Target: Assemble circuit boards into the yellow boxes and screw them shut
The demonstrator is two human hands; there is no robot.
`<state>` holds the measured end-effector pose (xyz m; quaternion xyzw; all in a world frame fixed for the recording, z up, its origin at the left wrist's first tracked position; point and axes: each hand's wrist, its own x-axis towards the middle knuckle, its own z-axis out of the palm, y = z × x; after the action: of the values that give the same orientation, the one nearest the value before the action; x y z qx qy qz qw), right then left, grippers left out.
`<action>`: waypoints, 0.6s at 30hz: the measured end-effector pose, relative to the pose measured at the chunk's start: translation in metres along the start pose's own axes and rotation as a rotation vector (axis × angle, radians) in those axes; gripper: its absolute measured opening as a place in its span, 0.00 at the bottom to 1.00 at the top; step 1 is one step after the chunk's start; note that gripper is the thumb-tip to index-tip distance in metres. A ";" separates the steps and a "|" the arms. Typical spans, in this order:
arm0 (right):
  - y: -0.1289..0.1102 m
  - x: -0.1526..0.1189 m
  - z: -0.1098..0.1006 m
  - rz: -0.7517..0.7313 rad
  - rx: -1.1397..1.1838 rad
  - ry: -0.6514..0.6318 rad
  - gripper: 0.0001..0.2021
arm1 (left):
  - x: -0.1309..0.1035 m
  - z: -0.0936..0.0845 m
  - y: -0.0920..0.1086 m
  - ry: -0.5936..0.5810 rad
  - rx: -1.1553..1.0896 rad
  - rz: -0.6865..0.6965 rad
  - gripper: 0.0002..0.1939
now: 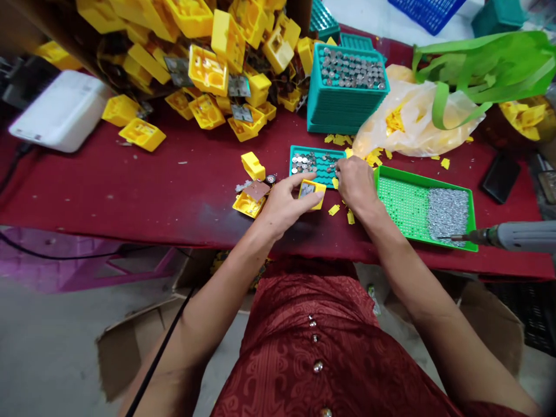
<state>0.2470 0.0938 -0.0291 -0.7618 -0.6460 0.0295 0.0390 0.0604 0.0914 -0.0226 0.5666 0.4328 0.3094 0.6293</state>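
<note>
My left hand (284, 200) is closed around a small yellow plastic housing (319, 195) with a grey part inside it. To its right, my right hand (357, 182) has its fingers pinched at the right end of a teal tray (324, 178); what sits between the fingertips, if anything, is hidden. Round silver button cells (300, 163) lie in the tray's left part. Just left of my left hand lies an opened yellow housing (248, 205) with a brown piece and a small round speaker-like part. Flat yellow tabs (334, 209) are scattered between my hands.
A green basket (402, 211) of screws stands at right, with a power screwdriver (512, 236) over its edge. Behind are stacked teal trays (345, 107), a plastic bag (417, 116) of yellow pieces and piled yellow housings (208, 69). A white box (63, 110) sits at left.
</note>
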 end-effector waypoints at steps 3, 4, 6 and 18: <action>0.004 0.002 0.002 0.011 0.021 0.011 0.18 | -0.020 -0.001 -0.003 -0.070 -0.492 -0.217 0.26; 0.007 0.004 0.003 0.015 0.040 0.024 0.17 | -0.027 -0.001 -0.003 -0.071 -0.590 -0.253 0.23; 0.011 0.007 0.003 0.016 0.119 0.061 0.13 | -0.039 -0.001 -0.005 -0.053 -0.710 -0.292 0.16; -0.051 -0.066 -0.020 -0.099 1.293 0.170 0.03 | -0.053 0.006 -0.012 0.048 -0.850 -0.288 0.06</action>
<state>0.1877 0.0368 -0.0043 -0.5538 -0.5270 0.3498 0.5416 0.0410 0.0401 -0.0240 0.1841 0.3561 0.3819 0.8328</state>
